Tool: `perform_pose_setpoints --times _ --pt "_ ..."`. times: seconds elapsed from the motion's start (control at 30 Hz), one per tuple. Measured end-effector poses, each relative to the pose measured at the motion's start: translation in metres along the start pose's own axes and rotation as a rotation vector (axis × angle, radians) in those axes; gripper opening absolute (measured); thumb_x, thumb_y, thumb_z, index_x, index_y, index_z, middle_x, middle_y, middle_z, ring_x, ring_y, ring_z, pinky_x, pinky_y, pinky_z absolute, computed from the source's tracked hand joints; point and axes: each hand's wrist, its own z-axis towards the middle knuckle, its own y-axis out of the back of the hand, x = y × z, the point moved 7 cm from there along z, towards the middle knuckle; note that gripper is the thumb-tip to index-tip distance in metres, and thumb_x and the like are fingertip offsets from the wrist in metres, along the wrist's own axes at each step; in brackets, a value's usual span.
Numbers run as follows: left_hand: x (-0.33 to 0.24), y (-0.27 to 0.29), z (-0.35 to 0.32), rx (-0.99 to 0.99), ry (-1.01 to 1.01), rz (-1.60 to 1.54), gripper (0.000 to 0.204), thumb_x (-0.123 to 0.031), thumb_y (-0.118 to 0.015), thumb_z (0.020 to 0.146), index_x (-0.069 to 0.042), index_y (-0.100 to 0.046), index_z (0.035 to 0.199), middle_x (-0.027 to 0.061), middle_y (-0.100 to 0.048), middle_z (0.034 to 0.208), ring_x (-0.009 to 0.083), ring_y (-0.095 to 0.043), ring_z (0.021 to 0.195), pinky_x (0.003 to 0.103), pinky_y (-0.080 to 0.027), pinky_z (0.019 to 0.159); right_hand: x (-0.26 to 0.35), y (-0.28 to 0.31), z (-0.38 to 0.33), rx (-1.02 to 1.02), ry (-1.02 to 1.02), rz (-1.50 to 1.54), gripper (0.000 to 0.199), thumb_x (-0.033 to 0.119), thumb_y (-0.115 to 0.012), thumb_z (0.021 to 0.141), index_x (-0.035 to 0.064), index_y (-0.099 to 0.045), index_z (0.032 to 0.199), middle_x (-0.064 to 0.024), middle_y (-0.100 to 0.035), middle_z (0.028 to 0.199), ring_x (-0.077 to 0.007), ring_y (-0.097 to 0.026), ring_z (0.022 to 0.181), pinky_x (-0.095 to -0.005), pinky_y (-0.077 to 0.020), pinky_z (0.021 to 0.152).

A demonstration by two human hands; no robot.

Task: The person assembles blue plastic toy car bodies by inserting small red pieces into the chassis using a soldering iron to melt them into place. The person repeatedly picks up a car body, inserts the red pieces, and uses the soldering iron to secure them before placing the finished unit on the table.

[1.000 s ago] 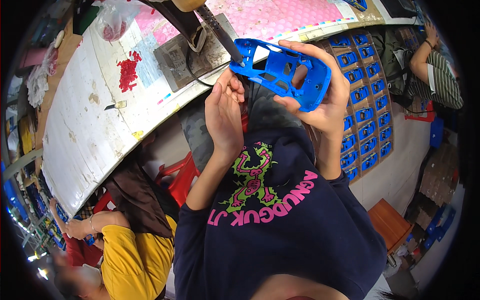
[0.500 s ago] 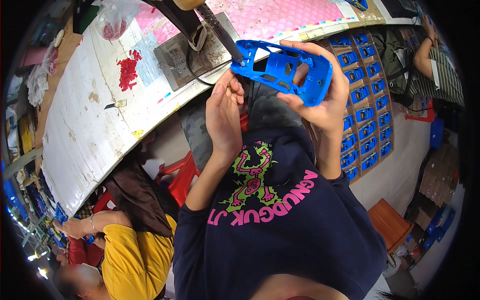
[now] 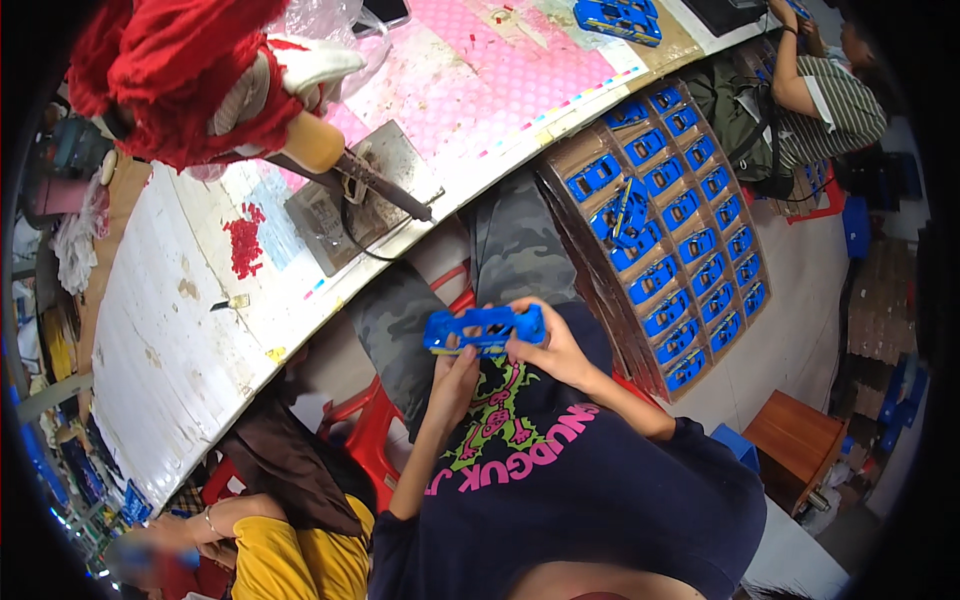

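Held part: a flat blue plastic frame with cut-out windows (image 3: 484, 329), centre of the frame, over the lap.
Left hand (image 3: 455, 380): fingers closed on the frame's lower left edge.
Right hand (image 3: 548, 345): fingers pinching its right end.
Next behind: a red plastic stool (image 3: 375, 440), lower centre.
Right of centre: a cardboard tray of matching blue parts (image 3: 665, 235).
Farthest: a soldering iron with a tan handle (image 3: 355, 168) resting on a grey metal plate (image 3: 345, 205) on the white worktable (image 3: 170, 340), upper left.
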Motion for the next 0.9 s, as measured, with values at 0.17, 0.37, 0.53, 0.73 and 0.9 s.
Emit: perform_pose_setpoints --times 0.17,0.37,0.53,0.73,0.9 --pt "-0.063 0.036 -0.034 -0.086 -0.296 -0.061 0.065 -0.03 -0.058 0.08 -0.001 -0.027 0.129 0.0118 -0.046 0.11 0.0231 -0.046 0.106 0.037 -0.035 0.092 0.055 0.041 0.034 0.113 0.216 -0.407 0.039 0.008 -0.059 0.078 0.0029 -0.042 0.112 -0.0062 -0.056 0.078 -0.0068 -0.053 0.062 -0.0176 -0.0411 0.051" --pt "-0.221 0.067 -0.09 -0.445 -0.699 -0.2 0.061 -0.034 -0.053 0.08 0.001 -0.034 0.126 0.0118 -0.052 0.105 0.0193 -0.052 0.088 0.03 -0.042 0.078 0.18 0.168 0.151 -0.4 0.501 -0.334 0.039 0.027 -0.049 0.085 -0.0008 -0.041 0.111 -0.0156 -0.061 0.08 -0.0132 -0.055 0.053 -0.0213 -0.0436 0.047" --pt "-0.334 0.17 -0.1 -0.991 -0.67 0.963 0.045 -0.034 -0.06 0.078 0.002 -0.054 0.104 0.0082 -0.06 0.089 0.0124 -0.055 0.076 0.024 -0.042 0.068 0.226 0.249 0.22 -0.526 0.393 -0.259 0.04 0.03 -0.052 0.081 -0.0047 -0.049 0.101 -0.0168 -0.061 0.082 -0.0173 -0.056 0.051 -0.0247 -0.0459 0.044" --pt "-0.377 0.212 -0.109 -1.452 -0.581 1.731 0.063 -0.039 -0.066 0.067 0.006 -0.05 0.108 0.0266 -0.054 0.099 0.0382 -0.052 0.094 0.041 -0.041 0.083 0.236 0.253 0.234 -0.674 0.445 -0.343 0.048 0.024 -0.059 0.078 -0.0055 -0.039 0.11 -0.0174 -0.059 0.082 -0.0183 -0.056 0.049 -0.025 -0.0457 0.042" --pt "-0.356 0.145 -0.087 -1.751 -0.793 2.126 0.041 -0.025 -0.067 0.066 -0.002 -0.055 0.098 0.0191 -0.056 0.089 0.0315 -0.051 0.089 0.038 -0.039 0.08 0.247 0.261 0.247 -0.551 0.377 -0.427 0.05 0.024 -0.058 0.079 -0.0042 -0.034 0.113 -0.0185 -0.058 0.08 -0.0192 -0.057 0.049 -0.0267 -0.0476 0.042"
